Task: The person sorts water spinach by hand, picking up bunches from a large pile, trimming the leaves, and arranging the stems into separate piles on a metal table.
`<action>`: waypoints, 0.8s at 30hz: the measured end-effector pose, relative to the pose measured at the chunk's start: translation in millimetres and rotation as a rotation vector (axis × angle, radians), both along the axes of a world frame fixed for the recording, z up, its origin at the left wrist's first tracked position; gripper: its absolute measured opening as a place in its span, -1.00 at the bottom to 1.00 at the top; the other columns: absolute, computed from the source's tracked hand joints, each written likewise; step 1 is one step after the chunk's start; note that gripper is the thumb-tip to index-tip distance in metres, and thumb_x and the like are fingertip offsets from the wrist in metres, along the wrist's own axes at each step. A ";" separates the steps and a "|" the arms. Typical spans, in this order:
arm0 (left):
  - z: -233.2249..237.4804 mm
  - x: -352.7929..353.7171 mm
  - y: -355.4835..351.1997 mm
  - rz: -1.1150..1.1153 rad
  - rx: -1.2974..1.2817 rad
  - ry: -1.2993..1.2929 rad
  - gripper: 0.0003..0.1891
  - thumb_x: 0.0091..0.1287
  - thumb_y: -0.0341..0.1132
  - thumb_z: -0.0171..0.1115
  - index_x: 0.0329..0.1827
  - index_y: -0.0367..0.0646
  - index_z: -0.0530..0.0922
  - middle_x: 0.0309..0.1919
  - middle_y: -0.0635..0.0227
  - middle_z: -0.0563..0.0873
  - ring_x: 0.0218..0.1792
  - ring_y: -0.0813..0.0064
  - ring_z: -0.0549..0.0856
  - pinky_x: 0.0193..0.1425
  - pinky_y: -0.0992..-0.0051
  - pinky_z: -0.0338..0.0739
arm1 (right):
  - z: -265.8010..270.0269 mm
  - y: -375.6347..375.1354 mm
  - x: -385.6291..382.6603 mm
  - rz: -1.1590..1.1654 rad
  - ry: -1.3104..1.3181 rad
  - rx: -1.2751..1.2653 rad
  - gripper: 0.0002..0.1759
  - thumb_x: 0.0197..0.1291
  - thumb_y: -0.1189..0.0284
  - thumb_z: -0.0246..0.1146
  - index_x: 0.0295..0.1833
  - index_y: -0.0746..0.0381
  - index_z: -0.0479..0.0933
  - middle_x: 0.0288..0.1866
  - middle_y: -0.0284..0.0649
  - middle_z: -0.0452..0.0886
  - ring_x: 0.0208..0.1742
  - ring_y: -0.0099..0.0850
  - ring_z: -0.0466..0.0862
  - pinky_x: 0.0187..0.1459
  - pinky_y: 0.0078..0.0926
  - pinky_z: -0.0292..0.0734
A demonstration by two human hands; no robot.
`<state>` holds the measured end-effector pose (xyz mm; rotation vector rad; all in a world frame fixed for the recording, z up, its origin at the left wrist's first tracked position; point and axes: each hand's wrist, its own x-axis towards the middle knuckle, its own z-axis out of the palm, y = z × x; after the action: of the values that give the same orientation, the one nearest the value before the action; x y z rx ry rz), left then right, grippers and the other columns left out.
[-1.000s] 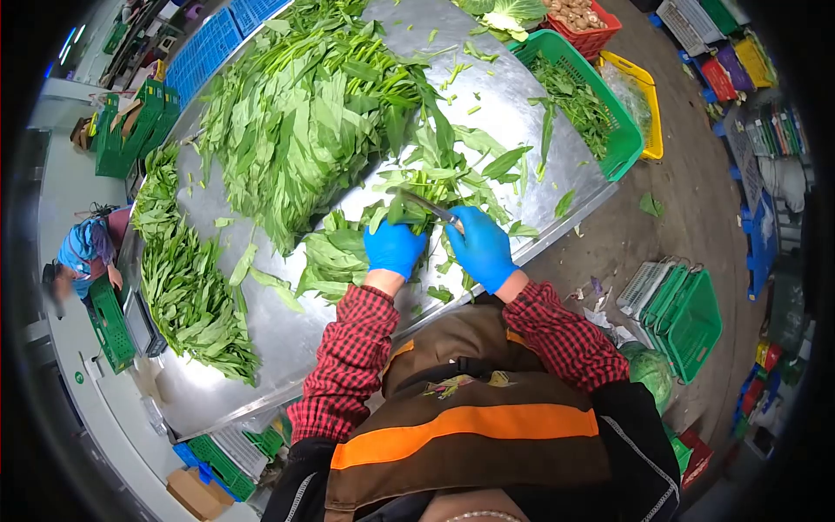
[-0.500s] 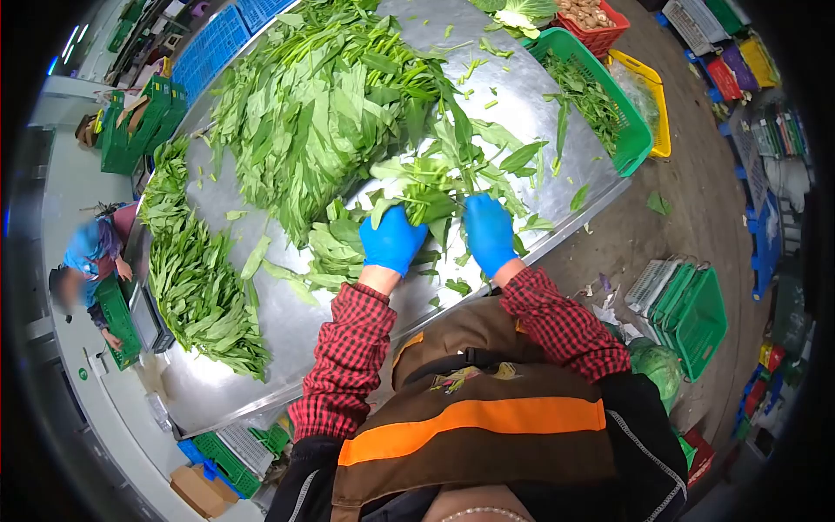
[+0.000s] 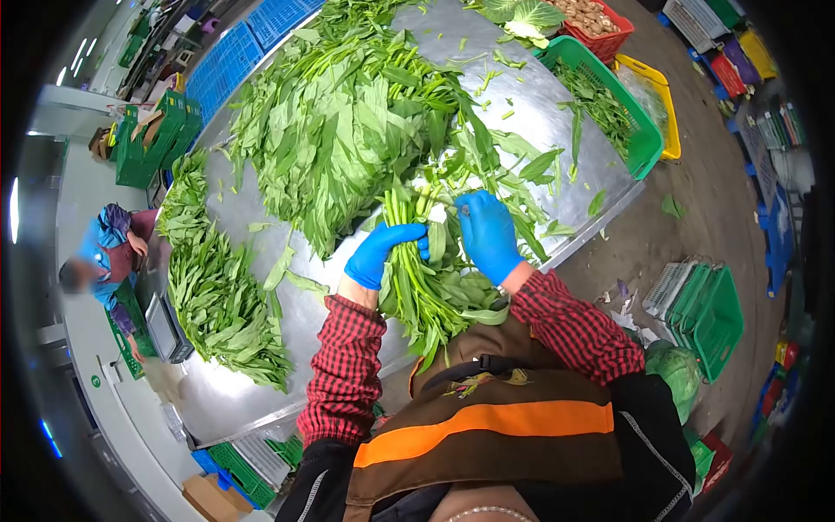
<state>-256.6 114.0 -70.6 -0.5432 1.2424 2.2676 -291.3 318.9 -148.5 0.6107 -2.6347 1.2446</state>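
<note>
A bunch of leafy greens (image 3: 426, 296) is held in the left grip (image 3: 383, 254), a blue-gloved hand closed around its stems; the pale stem ends stand beyond the thumb, and the leaves fan back toward the person, past the near edge of the metal tabletop (image 3: 544, 109) and in front of the brown apron (image 3: 487, 465) with its orange band. The right grip (image 3: 489, 235), also gloved in blue, is just to the right of the bunch with its fingers curled in; whether it grasps anything cannot be told. Loose leaves and cut stem bits lie on the tabletop beyond and around the right grip. A large heap of greens (image 3: 335, 152) rises just beyond the left grip, and a longer row of greens (image 3: 228, 309) lies well to its left. Beyond the right grip and farther right, a green crate (image 3: 645, 143) holds more leaves, with a yellow crate (image 3: 672, 130) beside it and a red crate (image 3: 604, 43) behind. Stacked green crates (image 3: 718, 335) stand on the floor, well to the right of both grips. Far left of the left grip, past the row, is another person (image 3: 111, 252) in blue sleeves.
</note>
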 end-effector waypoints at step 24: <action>-84.6 84.1 16.3 0.000 0.147 -0.267 -0.47 0.42 -0.12 0.16 0.34 -0.27 0.38 0.15 0.31 0.60 0.07 0.50 0.61 0.18 0.46 0.50 | -30.9 -15.6 53.2 0.106 -1.274 -1.093 -0.48 0.20 0.30 0.30 0.21 0.34 0.46 0.04 -0.20 0.63 0.01 -0.43 0.61 0.10 -0.45 0.49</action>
<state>-172.6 130.3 -155.2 -0.7608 0.9370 2.1796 -238.1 303.3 -179.4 -0.4053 -1.7650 3.4389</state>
